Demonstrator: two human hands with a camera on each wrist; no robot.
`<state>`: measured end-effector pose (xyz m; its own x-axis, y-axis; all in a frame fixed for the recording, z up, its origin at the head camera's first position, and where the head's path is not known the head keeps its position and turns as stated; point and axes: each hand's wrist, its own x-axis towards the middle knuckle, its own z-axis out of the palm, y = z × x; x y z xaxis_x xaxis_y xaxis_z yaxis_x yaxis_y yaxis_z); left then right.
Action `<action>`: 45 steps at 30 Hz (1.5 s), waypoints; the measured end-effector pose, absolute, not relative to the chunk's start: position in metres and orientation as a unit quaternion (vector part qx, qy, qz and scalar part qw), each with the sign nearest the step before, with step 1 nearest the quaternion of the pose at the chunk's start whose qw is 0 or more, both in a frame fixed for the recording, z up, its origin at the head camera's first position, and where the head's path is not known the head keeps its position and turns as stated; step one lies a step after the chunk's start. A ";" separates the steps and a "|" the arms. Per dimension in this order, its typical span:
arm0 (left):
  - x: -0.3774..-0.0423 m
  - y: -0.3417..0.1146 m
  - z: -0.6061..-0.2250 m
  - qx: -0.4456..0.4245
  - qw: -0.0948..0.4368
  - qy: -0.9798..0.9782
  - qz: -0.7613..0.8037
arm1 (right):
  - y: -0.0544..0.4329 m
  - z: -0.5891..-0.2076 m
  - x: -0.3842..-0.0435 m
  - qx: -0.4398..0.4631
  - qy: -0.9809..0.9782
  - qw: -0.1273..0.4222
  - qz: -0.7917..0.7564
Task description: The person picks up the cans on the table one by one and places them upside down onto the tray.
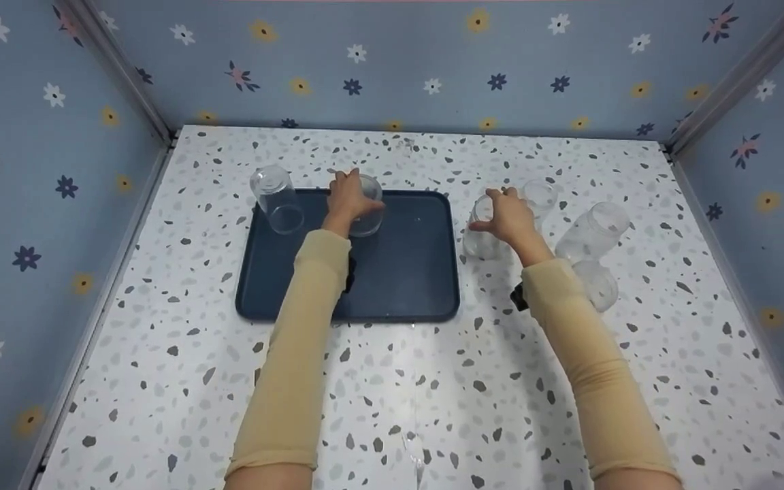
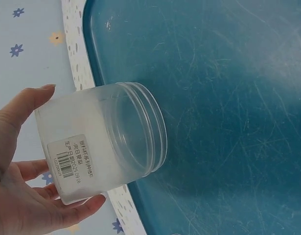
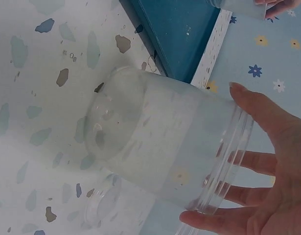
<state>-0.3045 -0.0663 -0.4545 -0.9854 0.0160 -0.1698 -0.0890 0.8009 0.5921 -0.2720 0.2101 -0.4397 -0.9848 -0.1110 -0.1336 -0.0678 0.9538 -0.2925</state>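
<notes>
My left hand [image 1: 350, 199] holds a clear plastic jar [image 2: 91, 142] round its base end, over the back of the dark blue tray [image 1: 405, 286]. The jar is upside down, its threaded mouth toward the tray and a barcode label on its side. Another clear jar [image 1: 276, 201] stands upside down at the tray's back left corner. To the right of the tray, my right hand [image 1: 511, 218] grips a clear jar [image 3: 165, 137] round its threaded rim. That jar stands upright on the speckled table, its rounded base down.
Several more clear jars are close to my right hand: one behind it [image 1: 540, 194], one to its right [image 1: 593, 231] and one beside the sleeve [image 1: 596, 286]. Flowered blue panels [image 1: 405, 68] enclose the table [image 1: 392, 395] at the back and both sides.
</notes>
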 end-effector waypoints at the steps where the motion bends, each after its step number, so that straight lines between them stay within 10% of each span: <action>1: -0.304 -0.067 -0.455 -0.019 0.083 0.945 0.315 | 0.210 -0.440 -0.272 -0.047 0.986 0.074 -0.142; 22: -0.293 -0.074 -0.451 0.011 0.052 0.933 0.356 | 0.213 -0.442 -0.268 -0.038 0.984 0.044 -0.169; 45: -0.264 -0.053 -0.427 0.056 -0.115 0.863 0.488 | 0.210 -0.432 -0.242 -0.045 0.960 -0.051 -0.273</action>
